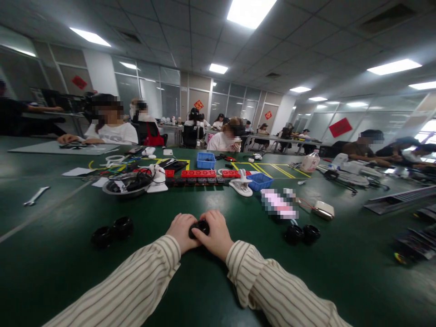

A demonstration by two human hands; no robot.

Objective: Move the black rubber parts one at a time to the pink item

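In the middle of the green table, a small black wheel-like ring with a hollow centre is held between both hands. My left hand wraps round its left side. Fingers of my right hand curl over its right side, with the thumb across the near edge. A pair of similar black rings lies to the left, and another pair of black rings lies to the right. The underside of the held ring is hidden.
Beyond my hands stand a metal bowl of cables, red and black strips, a white clip stand and blue baskets. A wrench lies left; a battery-like block lies right. People sit across the table.
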